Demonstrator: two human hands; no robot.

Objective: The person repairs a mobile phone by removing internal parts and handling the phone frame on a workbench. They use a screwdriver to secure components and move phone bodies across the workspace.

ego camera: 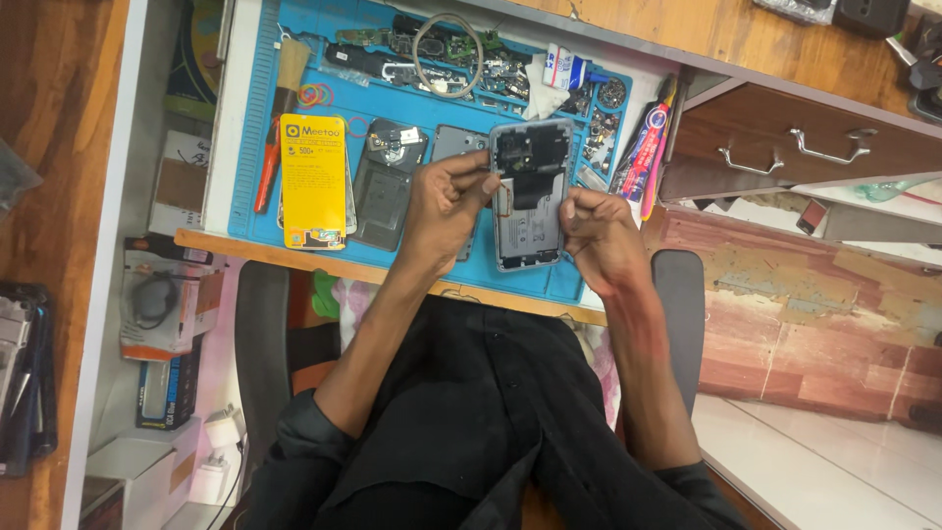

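Many small parts (589,123) fill blue tray (257,147).

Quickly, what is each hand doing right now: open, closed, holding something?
Left hand: fingers curled, fingertips on the opened phone, near its middle.
Right hand: closed grip on the phone's right edge.

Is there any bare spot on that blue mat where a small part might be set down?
Bare blue mat shows along its left edge beside the red-handled tool, and a thin strip lies below the opened phone. The back trays are crowded with parts, and both hands, left and right, fill the middle.
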